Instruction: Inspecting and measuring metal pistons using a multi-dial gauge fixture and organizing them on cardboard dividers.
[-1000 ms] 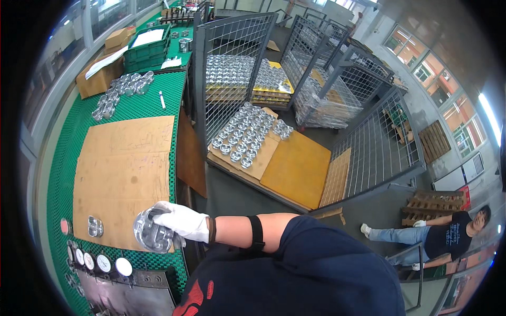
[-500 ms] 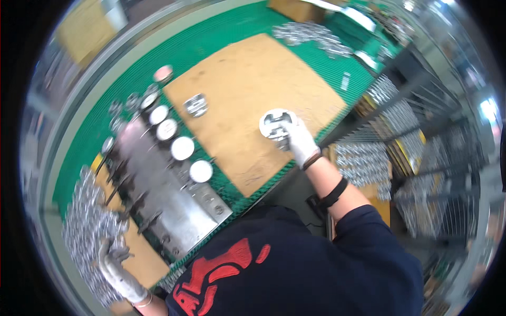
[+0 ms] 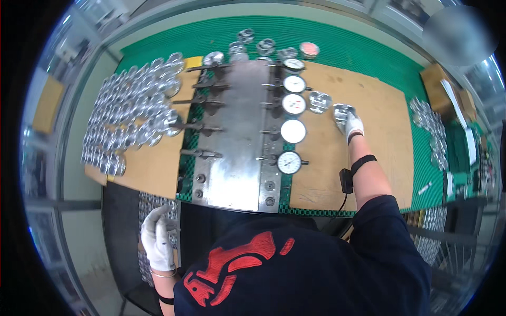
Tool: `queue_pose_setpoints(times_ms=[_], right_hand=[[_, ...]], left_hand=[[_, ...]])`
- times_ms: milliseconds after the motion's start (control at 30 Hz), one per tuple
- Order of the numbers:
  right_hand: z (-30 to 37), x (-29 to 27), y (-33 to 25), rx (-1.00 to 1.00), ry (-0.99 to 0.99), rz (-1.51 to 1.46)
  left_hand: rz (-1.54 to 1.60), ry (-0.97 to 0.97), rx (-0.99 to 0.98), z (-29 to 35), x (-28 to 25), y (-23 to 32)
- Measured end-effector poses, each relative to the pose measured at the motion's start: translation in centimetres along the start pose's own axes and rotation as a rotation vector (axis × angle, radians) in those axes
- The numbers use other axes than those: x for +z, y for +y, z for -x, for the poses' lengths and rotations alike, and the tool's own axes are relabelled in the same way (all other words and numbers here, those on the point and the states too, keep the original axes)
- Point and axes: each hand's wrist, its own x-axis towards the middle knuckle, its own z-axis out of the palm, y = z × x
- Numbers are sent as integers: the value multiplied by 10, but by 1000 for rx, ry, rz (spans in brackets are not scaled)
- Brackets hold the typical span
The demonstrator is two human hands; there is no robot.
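My right hand (image 3: 353,125), in a white glove, grips a silver metal piston (image 3: 342,112) over the brown board (image 3: 363,179) on the right. A second piston (image 3: 319,102) stands on that board, just left of it. My gloved left hand (image 3: 157,239) is low at the left, off the bench's near edge, with its fingers apart and curved. Nothing shows clearly in it. Near and beneath it are rows of metal parts (image 3: 144,263). Between the hands lies a steel gauge fixture (image 3: 232,179) with a row of round dial gauges (image 3: 289,162) along its right side.
Many pistons (image 3: 132,105) crowd the left board (image 3: 147,167). Several more stand behind the fixture, beside a pinkish round piece (image 3: 309,50). Green ribbed matting (image 3: 363,42) covers the bench. Another cluster of metal parts (image 3: 429,126) and a cardboard box (image 3: 440,87) are at the right.
The view has swung right, levelling the bench. My right hand, still holding the piston, is now closer to the piston on the board. My left hand now appears beyond the bench's near edge.
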Motion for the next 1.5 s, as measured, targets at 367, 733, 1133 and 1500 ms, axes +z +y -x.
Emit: queue_pose_setpoints(times_ms=[367, 733, 1133, 1500], right_hand=[[26, -31, 31, -133, -125, -520], [129, -104, 8, -145, -237, -450], [178, -70, -94, -312, -341, -394], [218, 28, -165, -882, -768, -206]], left_hand=[[-645, 49, 316, -26, 3, -43], [-981, -53, 422, -209, 40, -23], [-987, -168, 470, -189, 19, -40], [-104, -200, 20, -86, -37, 3]])
